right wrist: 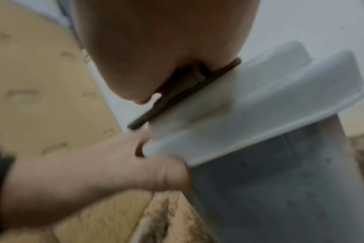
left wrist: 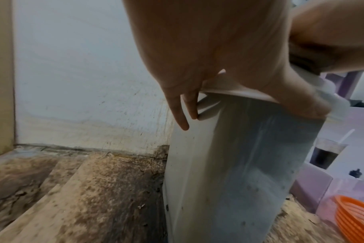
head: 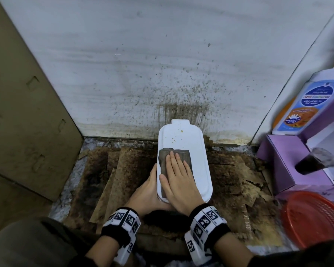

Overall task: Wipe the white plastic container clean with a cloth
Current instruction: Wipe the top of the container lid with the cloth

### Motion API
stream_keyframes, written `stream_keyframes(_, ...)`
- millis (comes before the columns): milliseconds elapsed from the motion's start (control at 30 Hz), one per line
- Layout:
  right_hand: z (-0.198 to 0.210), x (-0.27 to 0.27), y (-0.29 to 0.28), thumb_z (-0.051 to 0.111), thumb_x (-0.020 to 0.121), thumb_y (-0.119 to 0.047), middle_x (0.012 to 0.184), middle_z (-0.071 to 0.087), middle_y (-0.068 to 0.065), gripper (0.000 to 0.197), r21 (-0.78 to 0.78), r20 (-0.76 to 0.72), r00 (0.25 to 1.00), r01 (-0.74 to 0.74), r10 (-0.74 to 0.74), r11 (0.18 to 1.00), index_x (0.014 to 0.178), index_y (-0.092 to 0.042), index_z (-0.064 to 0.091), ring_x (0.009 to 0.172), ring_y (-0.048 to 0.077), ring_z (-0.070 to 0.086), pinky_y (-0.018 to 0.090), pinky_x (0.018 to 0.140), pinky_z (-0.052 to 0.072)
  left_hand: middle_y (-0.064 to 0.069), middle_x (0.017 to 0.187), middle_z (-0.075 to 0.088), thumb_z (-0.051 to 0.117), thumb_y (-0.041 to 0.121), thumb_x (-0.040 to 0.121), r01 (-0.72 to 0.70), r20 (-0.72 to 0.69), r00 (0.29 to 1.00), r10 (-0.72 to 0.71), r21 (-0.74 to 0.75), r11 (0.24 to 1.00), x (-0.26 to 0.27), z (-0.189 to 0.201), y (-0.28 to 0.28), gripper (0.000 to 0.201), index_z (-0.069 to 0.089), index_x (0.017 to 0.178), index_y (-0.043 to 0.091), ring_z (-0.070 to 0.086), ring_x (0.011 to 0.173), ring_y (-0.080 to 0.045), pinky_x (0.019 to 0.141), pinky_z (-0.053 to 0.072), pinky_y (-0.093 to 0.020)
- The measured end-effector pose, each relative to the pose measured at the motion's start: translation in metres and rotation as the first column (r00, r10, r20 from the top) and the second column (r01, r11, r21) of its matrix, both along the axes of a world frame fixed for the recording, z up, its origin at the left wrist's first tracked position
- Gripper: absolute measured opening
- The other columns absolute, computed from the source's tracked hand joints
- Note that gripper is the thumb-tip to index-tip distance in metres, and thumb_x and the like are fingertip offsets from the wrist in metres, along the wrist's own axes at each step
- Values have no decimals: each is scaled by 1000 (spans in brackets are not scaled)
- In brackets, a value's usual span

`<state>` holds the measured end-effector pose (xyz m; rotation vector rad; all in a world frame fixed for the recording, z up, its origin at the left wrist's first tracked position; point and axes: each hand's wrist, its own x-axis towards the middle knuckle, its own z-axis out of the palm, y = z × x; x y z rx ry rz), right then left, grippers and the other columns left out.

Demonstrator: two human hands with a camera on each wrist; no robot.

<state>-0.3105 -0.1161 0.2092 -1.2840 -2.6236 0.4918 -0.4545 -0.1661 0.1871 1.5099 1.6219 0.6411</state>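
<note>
Your right hand [head: 178,176] lies flat, fingers straight, pressing a folded grey cloth [head: 174,158] onto the lid of the white plastic container [head: 189,143]. Your left hand [head: 149,189] grasps the container's near left edge. It stands on stained cardboard [head: 112,170] against a spattered wall [head: 162,64].

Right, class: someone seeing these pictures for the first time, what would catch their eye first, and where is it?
First, the tall white plastic container at centre, where the right hand presses a folded grey-brown cloth flat on its speckled lid while the left hand grips its near left edge. Next, the brown-spattered white wall behind and the stained cardboard flooring.
</note>
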Motion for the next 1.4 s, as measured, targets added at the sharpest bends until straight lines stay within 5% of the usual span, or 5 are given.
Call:
stream_keyframes(267,4,55,5,30,108,-39,166,9,-11,57,-111,-358,908,190,-218,975,160,-19,17,152,-4,-3,30,127,1,14,165,-20,91,67,52,-2,-91,996,-11,-142,990,-19,26,-3,163,-32,154,31,-13,153,-9,126,9,-43)
stream_keyframes(467,-22,76,4,16,107,-43,164,-26,-7,64,-236,-257,942,154,-215,960,158,-19,-14,148,-4,-24,31,125,-9,5,168,10,38,75,93,10,-357,924,133,372,928,33,36,11,90,15,161,20,5,155,-11,126,11,-34)
stream_keyframes(633,-26,80,5,9,103,-50,163,-28,-9,65,-261,-305,935,98,-179,960,155,-23,-19,148,-4,-23,32,126,-8,-17,169,10,17,50,104,69,-666,738,108,233,970,69,16,20,70,25,160,10,1,156,-37,124,9,-55)
stream_keyframes(1200,-37,79,6,3,99,-62,163,-28,-17,71,-225,-370,906,125,-203,966,157,-26,-17,151,-1,-19,29,125,-5,7,164,-29,43,53,102,-76,-356,919,166,252,965,47,9,34,86,-10,160,19,-34,148,-6,113,-20,-13)
stream_keyframes(1400,-31,80,5,10,101,-58,162,-27,-20,69,-243,-365,907,127,-212,962,157,-28,-16,150,-4,-20,30,126,-3,10,163,-31,48,48,103,-42,-325,941,96,171,984,31,15,60,88,-12,160,19,-32,148,-9,120,-9,-25)
